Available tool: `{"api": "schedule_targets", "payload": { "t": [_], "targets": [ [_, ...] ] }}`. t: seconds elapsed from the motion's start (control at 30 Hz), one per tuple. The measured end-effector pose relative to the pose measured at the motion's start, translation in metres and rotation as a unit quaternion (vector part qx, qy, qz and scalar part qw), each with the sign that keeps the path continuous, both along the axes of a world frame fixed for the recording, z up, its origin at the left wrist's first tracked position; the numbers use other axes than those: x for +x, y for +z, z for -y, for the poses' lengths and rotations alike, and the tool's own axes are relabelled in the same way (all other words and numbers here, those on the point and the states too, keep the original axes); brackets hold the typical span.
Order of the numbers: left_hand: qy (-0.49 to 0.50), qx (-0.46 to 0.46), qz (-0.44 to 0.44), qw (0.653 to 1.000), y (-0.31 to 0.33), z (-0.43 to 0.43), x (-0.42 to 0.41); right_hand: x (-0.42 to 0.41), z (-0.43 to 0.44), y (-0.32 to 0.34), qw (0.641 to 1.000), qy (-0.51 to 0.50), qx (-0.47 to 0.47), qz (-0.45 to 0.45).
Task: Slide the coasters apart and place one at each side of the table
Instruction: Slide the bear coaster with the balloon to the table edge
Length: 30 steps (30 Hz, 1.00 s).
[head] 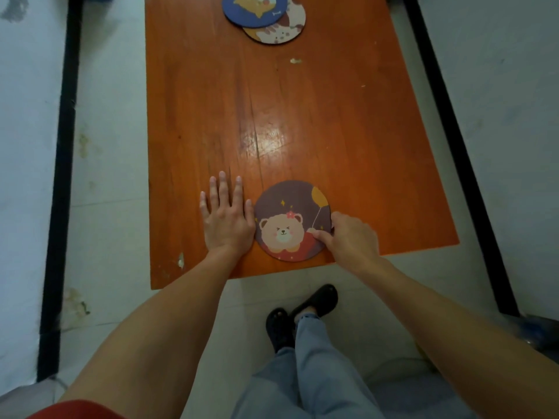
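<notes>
In the head view, a round, flat bear-print coaster [292,220] is seen near the glossy orange wooden table's [348,146] near edge. Its right rim is pinched by the right hand [348,237]. The left hand [227,219] is laid flat beside it, fingers slightly spread. Two overlapping round coasters [266,16] are seen at the far end.

An orange wood surface [332,131] is seen. A bear coaster [290,220] is laid flat near its close edge. At the far end, a blue coaster [254,10] is laid partly over a white coaster [279,30].
</notes>
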<state>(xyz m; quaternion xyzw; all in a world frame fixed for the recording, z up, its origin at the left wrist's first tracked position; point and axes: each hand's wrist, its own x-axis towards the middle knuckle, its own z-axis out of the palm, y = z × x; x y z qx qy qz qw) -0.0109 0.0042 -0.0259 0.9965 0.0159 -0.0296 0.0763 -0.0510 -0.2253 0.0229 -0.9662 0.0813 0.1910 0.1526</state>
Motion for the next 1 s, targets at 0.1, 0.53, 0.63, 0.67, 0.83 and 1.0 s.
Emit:
{"api": "schedule_targets", "payload": {
  "t": [0.1,0.53,0.63,0.67,0.83,1.0],
  "targets": [
    [-0.001,-0.002,0.0,1.0,0.0,0.0,0.0,0.003,0.003,-0.002,1.0,0.002,0.028,-0.008],
    [-0.007,0.001,-0.006,1.0,-0.001,0.001,0.0,0.002,0.01,0.0,0.999,0.023,-0.044,-0.001],
    [-0.012,0.009,-0.015,1.0,0.001,0.002,0.0,0.001,0.016,0.004,0.997,0.027,-0.072,0.019],
    [-0.013,0.012,-0.022,1.0,0.002,0.002,0.0,0.002,0.019,0.006,0.997,0.026,-0.076,0.02],
    [-0.017,0.049,-0.121,0.991,0.023,0.009,0.011,0.007,0.057,0.021,0.996,0.05,-0.072,0.031],
    [-0.047,0.136,-0.141,0.979,0.075,0.045,0.038,0.017,0.119,0.047,0.991,0.074,-0.103,0.036]
  ]
}}
